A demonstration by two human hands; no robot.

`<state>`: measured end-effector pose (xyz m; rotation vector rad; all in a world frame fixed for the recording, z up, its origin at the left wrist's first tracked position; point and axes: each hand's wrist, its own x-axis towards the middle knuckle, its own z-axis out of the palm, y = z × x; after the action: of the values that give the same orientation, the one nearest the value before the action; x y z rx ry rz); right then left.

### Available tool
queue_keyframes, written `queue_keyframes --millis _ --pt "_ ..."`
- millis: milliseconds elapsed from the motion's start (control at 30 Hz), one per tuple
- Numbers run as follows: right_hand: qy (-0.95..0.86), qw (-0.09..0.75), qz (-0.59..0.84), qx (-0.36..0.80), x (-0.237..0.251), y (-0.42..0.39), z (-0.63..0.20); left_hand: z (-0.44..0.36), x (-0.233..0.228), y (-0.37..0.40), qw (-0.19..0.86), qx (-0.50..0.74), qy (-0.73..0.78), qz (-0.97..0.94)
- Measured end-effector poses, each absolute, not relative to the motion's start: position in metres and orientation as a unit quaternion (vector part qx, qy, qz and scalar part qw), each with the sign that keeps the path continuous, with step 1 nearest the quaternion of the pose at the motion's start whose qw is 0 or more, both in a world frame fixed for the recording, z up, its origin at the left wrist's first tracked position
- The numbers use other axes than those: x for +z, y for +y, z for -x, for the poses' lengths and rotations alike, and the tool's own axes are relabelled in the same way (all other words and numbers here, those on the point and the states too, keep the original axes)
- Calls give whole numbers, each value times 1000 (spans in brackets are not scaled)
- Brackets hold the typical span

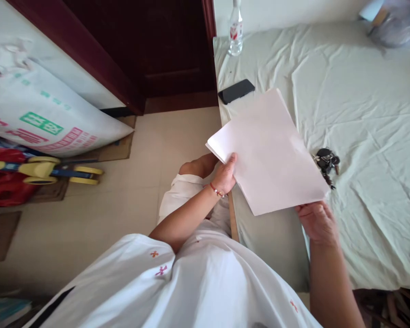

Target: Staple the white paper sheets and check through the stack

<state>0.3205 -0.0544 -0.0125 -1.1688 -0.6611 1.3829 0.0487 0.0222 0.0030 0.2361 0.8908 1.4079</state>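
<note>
**Paper stack (268, 157) between both hands, above the cloth-covered surface (369, 136)**

Left hand (225, 176): closed in a pinch on the left edge of the paper stack. Thumb lies flat on the top sheet; the fingers are mostly hidden beneath. A red beaded bracelet (217, 190) sits at this wrist.

Right hand (318, 222): at the near right corner, fingers curled and touching the bottom edge. Fingertips run under the paper, so I cannot tell whether they grip it or only support it.

Paper stack: blank white on the upper face, tilted, at least two layers parted at the left corner. It overhangs the surface edge on my left.

Nearby: black phone (237, 91) just beyond the far edge of the sheets; bunch of keys (325, 165) just beside the right edge.

Labels: clear bottle (236, 34) carries a red and white label, lettering too small to read. White sack (64, 107) on my left bears green and pinkish-red printed characters, one pair white in green blocks; I cannot read them reliably.
</note>
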Motion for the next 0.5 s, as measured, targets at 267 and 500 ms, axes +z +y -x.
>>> queue_keyframes --millis 267,500 --pt "-179 656 548 488 2 -62 -271 -66 12 13 721 586 351 -114" --pt "-367 616 617 324 35 -56 -328 0 22 51 626 567 360 -396"
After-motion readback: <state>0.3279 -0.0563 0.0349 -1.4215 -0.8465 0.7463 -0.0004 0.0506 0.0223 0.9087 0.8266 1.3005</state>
